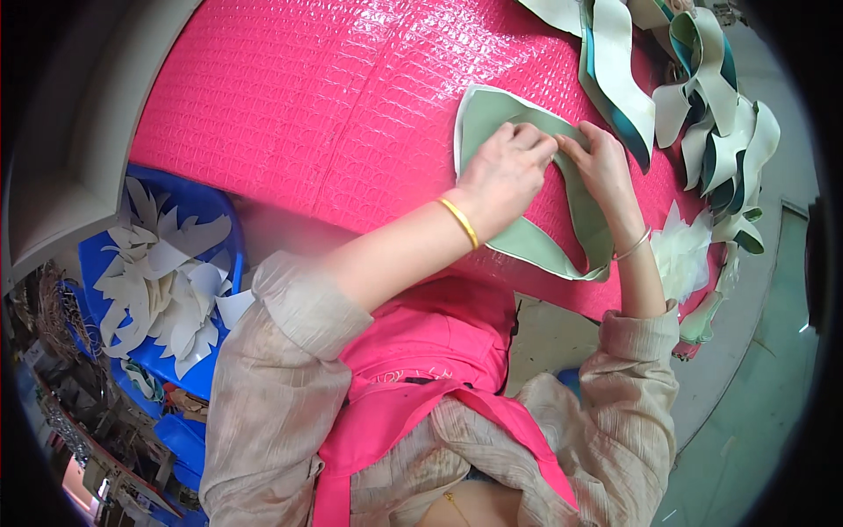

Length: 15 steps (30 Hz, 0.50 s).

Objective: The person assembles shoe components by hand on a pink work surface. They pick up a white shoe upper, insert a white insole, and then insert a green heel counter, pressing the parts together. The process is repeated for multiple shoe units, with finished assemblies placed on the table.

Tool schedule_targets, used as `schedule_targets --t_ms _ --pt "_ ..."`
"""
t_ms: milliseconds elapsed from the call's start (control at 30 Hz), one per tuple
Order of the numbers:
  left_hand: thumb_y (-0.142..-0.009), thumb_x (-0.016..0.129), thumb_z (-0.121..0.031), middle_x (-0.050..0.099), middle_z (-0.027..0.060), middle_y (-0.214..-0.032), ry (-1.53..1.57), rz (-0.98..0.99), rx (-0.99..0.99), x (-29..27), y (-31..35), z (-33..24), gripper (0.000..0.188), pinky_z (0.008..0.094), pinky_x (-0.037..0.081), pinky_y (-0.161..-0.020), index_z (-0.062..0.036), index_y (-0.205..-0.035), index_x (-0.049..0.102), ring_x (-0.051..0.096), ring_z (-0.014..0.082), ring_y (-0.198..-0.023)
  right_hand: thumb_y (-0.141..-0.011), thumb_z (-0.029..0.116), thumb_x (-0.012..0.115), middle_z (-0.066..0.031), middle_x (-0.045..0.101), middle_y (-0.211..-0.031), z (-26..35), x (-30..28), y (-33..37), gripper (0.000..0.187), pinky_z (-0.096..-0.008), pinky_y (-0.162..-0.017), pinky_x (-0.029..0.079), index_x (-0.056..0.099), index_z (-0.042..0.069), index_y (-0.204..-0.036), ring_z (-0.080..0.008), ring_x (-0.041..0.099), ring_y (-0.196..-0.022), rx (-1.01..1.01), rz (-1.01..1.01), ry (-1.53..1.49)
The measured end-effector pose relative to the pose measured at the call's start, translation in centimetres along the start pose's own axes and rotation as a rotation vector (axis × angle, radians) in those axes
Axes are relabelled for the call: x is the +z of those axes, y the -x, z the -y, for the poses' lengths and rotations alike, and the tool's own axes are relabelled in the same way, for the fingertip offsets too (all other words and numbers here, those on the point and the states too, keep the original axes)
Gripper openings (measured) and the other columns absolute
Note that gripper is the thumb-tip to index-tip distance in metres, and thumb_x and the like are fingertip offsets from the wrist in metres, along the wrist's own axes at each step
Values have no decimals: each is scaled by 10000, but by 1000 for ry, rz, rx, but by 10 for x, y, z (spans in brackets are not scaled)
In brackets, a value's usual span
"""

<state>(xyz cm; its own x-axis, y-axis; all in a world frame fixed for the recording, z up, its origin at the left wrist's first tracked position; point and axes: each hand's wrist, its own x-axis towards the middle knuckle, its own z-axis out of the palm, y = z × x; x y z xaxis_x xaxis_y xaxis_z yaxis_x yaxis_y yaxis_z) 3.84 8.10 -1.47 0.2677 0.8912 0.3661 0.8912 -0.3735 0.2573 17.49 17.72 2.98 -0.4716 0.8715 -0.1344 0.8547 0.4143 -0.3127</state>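
A shoe upper with pale green lining and a white edge lies on the pink table, bent into an open loop. My left hand rests over its upper part, fingers curled and closed at the rim. Right beside it, my right hand pinches the same rim between thumb and forefinger. The fingertips of both hands nearly meet there, and they hide the bit of edge between them. The lower strip of the upper curves round below my wrists, near the table's front edge.
More white uppers with green and teal linings are heaped along the table's right side. Below them sits a stack of thin whitish pieces. A blue chair at left holds many cut white pieces. The pink table cover is textured and glossy.
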Motion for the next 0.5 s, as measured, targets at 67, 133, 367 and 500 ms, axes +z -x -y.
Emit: schedule_targets --t_ms 67,133,367,500 --pt "-725 532 -110 518 72 -1005 -36 12 70 0 1 -2 302 317 406 -876 15 -994 585 487 208 -931 -747 215 667 -211 523 -654 -14 0 6 287 -383 -548 394 544 -43 -778 -319 491 -564 -56 -22 -126" --pt "-716 541 -118 527 65 -993 106 -86 47 10 -2 2 270 315 412 -865 24 -935 612 493 206 -913 -734 207 686 -200 504 -628 -19 2 8 287 -367 -526 383 540 -37 -775 -282 457 -526 -33 -44 -145" --pt "-742 578 -161 512 73 -1031 24 35 109 4 -4 1 338 318 412 -886 -5 -1041 577 491 219 -949 -698 151 709 -209 581 -776 -24 -4 15 349 -362 -632 440 524 -36 -927 -332 572 -700 -133 33 -217" --pt "-755 579 -173 512 73 -1052 204 -25 76 9 -2 8 351 332 393 -934 -24 -1073 565 478 229 -1031 -693 116 696 -220 592 -844 -12 -9 16 381 -377 -678 451 504 -40 -982 -363 583 -798 -80 104 -119"
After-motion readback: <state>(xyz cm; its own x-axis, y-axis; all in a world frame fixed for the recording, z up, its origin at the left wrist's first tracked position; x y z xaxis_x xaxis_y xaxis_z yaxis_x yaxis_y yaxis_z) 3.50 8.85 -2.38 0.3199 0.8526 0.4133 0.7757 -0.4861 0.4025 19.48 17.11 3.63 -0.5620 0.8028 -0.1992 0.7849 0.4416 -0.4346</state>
